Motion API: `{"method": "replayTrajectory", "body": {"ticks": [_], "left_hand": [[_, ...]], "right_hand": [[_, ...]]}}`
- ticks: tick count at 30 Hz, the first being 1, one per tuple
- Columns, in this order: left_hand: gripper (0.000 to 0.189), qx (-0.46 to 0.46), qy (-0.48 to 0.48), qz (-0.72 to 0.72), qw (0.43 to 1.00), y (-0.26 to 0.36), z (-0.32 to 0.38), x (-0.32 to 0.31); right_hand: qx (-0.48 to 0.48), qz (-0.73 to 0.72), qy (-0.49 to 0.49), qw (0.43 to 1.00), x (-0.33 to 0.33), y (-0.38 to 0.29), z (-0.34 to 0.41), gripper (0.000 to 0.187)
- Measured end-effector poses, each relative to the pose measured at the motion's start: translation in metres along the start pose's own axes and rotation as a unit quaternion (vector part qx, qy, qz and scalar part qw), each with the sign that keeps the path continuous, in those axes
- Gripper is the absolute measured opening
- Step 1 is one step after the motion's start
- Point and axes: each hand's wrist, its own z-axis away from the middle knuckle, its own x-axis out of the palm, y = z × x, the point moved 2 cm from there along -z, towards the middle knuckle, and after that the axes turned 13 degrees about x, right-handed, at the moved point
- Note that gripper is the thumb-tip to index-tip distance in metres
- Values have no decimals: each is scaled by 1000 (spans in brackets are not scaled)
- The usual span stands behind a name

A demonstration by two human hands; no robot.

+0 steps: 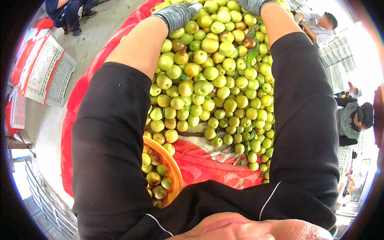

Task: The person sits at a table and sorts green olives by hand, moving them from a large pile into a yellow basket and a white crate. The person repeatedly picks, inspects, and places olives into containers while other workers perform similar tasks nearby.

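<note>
A large heap of green jujubes (210, 72) lies before me, some of them blotched brown, with a few green leaves (252, 56) among them. Both my hands wear grey knit gloves and reach to the far part of the heap. My left hand (180, 15) rests against fruit at the upper left of the pile; its fingertips are pale, and whether it grips a jujube is hidden. The top edge of the picture cuts off my right hand (251, 5), which is over the jujubes at the far right.
Beneath the fruit spreads a red patterned blanket (210, 168). An orange plastic basket (175, 177) of browned jujubes sits by my left arm. White plastic crates (40, 69) stand on the concrete floor (90, 39). One person (70, 15) is at upper left, two others (318, 27) at right.
</note>
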Motion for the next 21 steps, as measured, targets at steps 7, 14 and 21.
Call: {"method": "replayTrajectory", "body": {"ticks": [7,14,21], "left_hand": [[58,129,-23,-161,978,48,-7,55],[59,102,-85,-174,976,87,20,88],[78,133,-198,-88,967,110,56,127]], "right_hand": [[140,-205,-201,948,1,4,82,62],[2,-101,-258,961,19,16,175,50],[-21,-244,-250,937,11,29,265,46]]}}
